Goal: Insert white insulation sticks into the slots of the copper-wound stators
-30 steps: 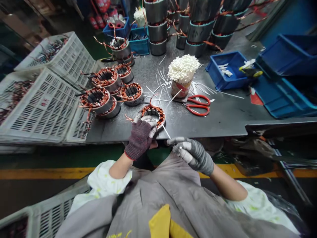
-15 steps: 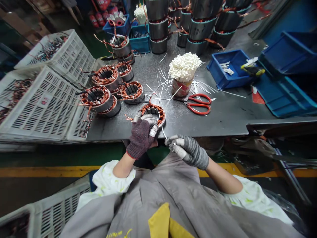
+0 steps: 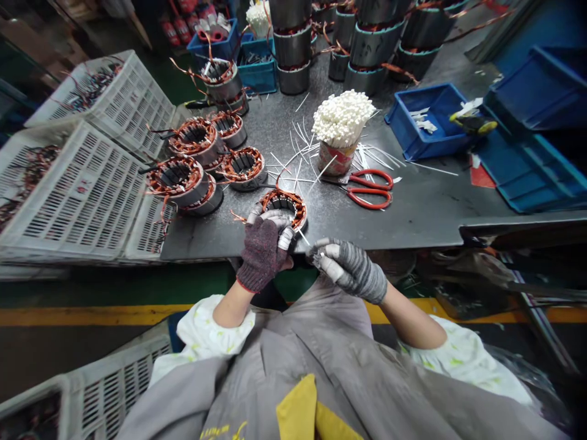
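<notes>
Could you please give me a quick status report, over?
Left grip on copper-wound ring. Right grip pinching white stick, tip at ring's near edge. Red-handled scissors off right, not in the way.

Rough knit cloth on the right hand [image 3: 351, 269], glossy copper winding [image 3: 300, 211], plastic scissor handles [image 3: 389, 181]
</notes>
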Tool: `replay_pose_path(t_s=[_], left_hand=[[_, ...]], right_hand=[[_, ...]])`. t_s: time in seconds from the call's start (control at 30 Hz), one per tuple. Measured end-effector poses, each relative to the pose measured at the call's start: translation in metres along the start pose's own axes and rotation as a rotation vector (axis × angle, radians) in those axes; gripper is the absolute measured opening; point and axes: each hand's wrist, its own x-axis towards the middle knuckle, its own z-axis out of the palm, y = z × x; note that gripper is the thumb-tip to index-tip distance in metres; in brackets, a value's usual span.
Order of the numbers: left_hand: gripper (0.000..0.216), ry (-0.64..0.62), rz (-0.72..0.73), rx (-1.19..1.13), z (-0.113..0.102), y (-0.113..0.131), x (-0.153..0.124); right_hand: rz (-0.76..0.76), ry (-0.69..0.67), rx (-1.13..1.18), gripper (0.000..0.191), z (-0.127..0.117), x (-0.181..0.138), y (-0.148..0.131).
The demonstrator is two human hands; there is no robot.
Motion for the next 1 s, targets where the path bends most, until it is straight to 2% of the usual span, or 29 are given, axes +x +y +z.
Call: replay_pose_path(t_s=[0.1,0.23,0.33,0.4,0.57,0.73,0.87,1.0], left_hand=[[0.018,0.041,-0.068,-0.047,0.006,0.001,-0.003],[0.035,0.133,-0.243,-0.056,0.011,0.006,-0.003],[0.025,0.124,-0.239,-0.119,0.009,0.010,0.002],[0.016,0.106,-0.205,-0.151,0.006,0.012,0.006],[0.014,0.133,-0.120,-0.116,0.005,0.014,0.008],[0.015,0.141,-0.051,-0.102,0.006,0.012,0.004],[0.022,0.092,-0.046,-0.101,0.003,0.008,0.003],[0.022,0.039,-0.017,-0.109,-0.002,0.011,0.001]], right_hand=[[0.078,0.082,0.048,0.021,0.008,0.015,0.008],[0.347,0.250,0.312,0.026,0.023,0.026,0.017],[0.527,0.318,0.456,0.032,0.028,0.028,0.017],[0.558,0.346,0.468,0.034,0.027,0.030,0.014],[0.521,0.341,0.368,0.024,0.026,0.035,0.009],[0.468,0.308,0.169,0.020,0.033,0.040,0.020],[0.290,0.201,-0.144,0.023,0.026,0.041,0.025],[0.054,0.062,-0.528,0.025,0.014,0.044,0.017]])
